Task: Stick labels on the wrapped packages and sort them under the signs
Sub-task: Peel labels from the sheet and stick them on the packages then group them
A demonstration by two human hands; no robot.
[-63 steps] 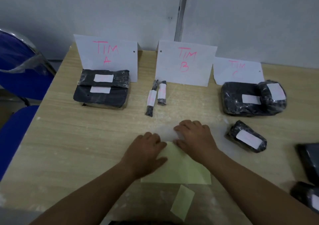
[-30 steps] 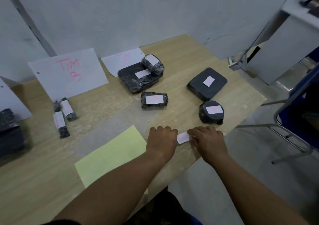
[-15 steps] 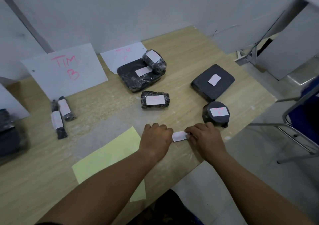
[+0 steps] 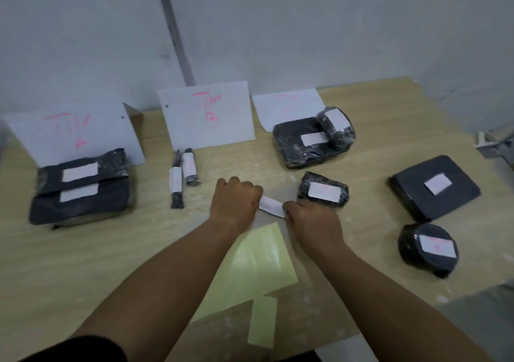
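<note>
Left hand (image 4: 235,203): bare, no ring or glove showing.
Right hand (image 4: 313,222): bare, no ring or glove showing.
Forearms: uncovered from wrist up to the lower edge of the view; no watch, no bracelet.
Sleeve (image 4: 80,347): dark, black-looking cloth at the left upper arm, short cut, only its edge visible.

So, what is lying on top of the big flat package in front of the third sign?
On the big flat package lies a smaller rounded package at its right end, with its own white label. A second label sticks on the flat one. What is under the rounded package is hidden.
</note>
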